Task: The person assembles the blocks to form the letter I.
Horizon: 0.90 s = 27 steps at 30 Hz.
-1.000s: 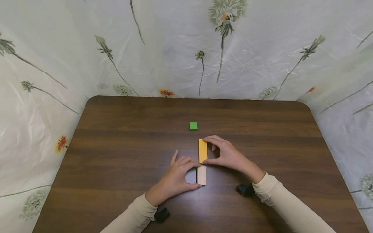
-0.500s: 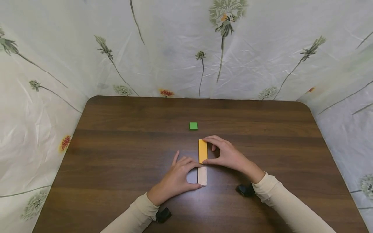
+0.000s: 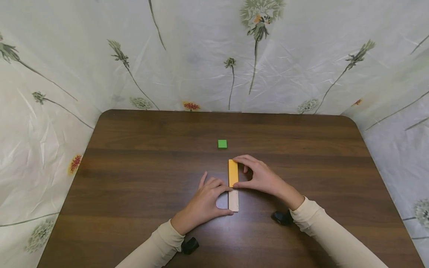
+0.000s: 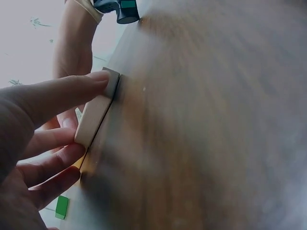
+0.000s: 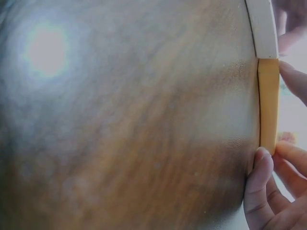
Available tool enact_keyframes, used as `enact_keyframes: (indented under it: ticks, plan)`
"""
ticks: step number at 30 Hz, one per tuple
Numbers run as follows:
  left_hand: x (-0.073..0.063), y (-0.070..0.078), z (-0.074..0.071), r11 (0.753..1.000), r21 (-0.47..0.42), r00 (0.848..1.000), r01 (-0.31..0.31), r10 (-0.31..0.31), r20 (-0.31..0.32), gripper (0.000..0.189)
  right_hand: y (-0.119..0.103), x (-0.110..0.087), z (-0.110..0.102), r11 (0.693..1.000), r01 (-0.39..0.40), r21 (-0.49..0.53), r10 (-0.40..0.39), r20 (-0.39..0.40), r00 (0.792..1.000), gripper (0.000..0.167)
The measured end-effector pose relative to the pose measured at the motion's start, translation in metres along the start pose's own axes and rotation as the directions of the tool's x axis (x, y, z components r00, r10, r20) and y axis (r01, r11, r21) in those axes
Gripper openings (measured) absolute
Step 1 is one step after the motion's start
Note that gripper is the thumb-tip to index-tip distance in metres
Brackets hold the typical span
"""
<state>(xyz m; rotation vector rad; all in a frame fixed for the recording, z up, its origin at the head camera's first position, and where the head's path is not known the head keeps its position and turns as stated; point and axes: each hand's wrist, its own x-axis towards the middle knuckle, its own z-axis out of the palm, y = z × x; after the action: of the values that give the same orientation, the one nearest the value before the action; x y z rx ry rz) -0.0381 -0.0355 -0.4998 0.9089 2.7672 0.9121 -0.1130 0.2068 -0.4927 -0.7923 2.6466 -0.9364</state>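
My left hand pinches a pale wooden block between thumb and forefinger at its two ends. Directly beyond it, in line, lies a yellow block, held end to end by the thumb and fingers of my right hand. Both blocks lie flat on the brown table. From the right wrist view, the yellow block and the pale block appear to meet at their ends. In the left wrist view the thumb covers part of the pale block.
A small green block sits farther back on the wood-grain table. Floral-patterned sheeting hangs behind and at both sides. Black devices sit under both wrists, one at the left cuff and one at the right cuff.
The left hand has slid the pale block slightly right, bringing it into line with the yellow one. The right hand and yellow block have stayed in place.
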Motion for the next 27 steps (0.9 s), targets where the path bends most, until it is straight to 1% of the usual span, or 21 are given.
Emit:
enact_keyframes:
  ticks: [4, 9, 27]
  plan:
    - [0.0003, -0.0003, -0.001, 1.0, -0.004, 1.0, 0.008, -0.008, 0.012, 0.064, 0.0006, -0.0004, 0.0005, 1.0, 0.0, 0.001, 0.0, -0.002, 1.0, 0.08]
    - [-0.0004, -0.0011, -0.0028, 1.0, -0.013, 0.999, 0.023, -0.022, 0.031, 0.061, -0.0004, 0.0, 0.0011, 1.0, -0.005, 0.003, 0.005, -0.002, 1.0, 0.08]
    - [0.0008, -0.0026, 0.001, 1.0, -0.009, 1.0, 0.01, -0.01, 0.009, 0.058, 0.002, 0.0007, 0.0028, 1.0, -0.001, -0.01, 0.0, -0.014, 1.0, 0.078]
